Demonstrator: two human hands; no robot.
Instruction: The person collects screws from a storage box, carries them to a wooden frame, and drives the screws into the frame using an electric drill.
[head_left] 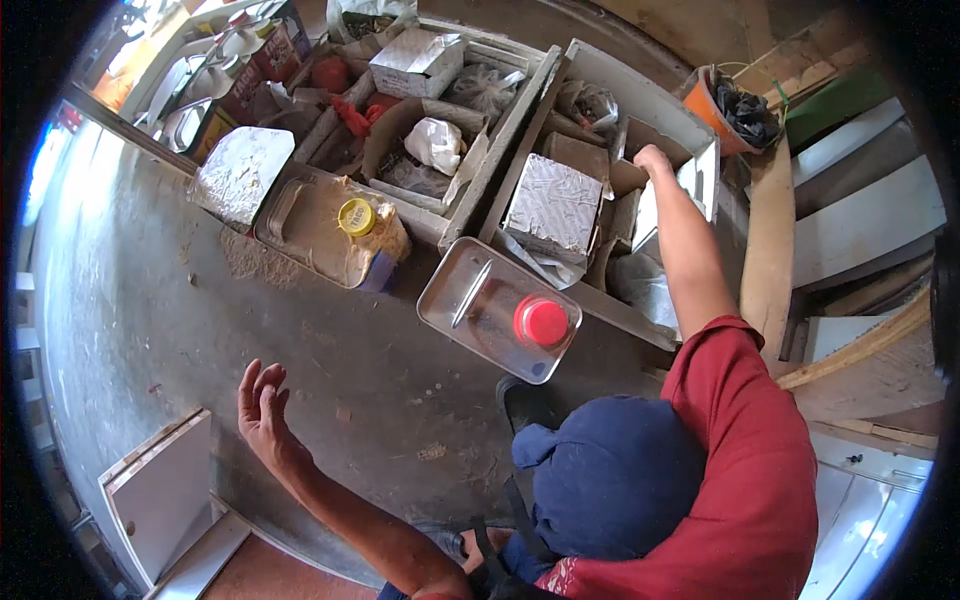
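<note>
My right hand point(652, 160) reaches into a small open cardboard box point(665, 140) in the right wooden crate point(618, 72). Its fingers point down and are mostly hidden, so I cannot tell what they touch. Beside that box, a closed patterned carton point(555, 205) sits among other cartons and a clear plastic bag point(642, 285). My left hand point(265, 405) hangs over the floor at the left, open, with loosely bent fingers apart and nothing in them. Between the hands, a metal-coloured rectangular can with a red cap point(542, 322) stands in front of the crates.
A second crate point(500, 135) holds cartons, bags and a white bundle point(435, 145). Next to it stands a stained container with a yellow lid point(356, 217). An orange bucket point(712, 110) with black plastic and several boards point(865, 210) are at the right. A white panel point(165, 490) stands lower left.
</note>
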